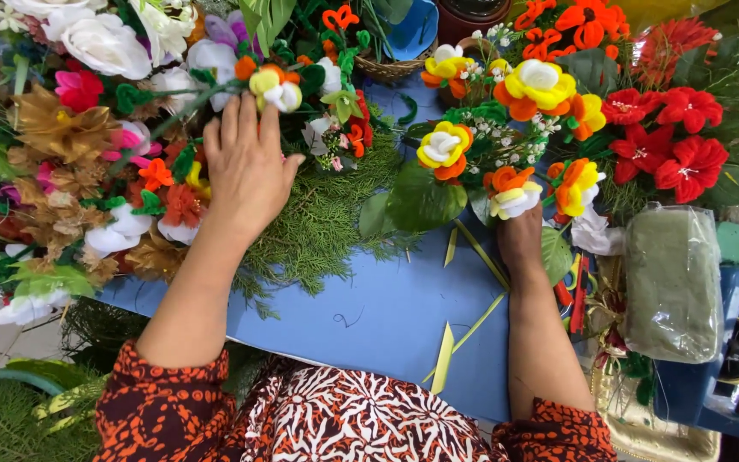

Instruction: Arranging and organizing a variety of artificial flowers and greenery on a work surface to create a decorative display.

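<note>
The left hand (245, 167) lies flat with the fingers spread on a heap of artificial flowers (113, 137) and green fern sprigs (327, 222), holding nothing. The right hand (521, 235) reaches under a bunch of yellow and orange flowers (506, 128); how it grips I cannot tell. Both are above a blue sheet (387, 308), where pale leaf strips (444, 355) lie.
</note>
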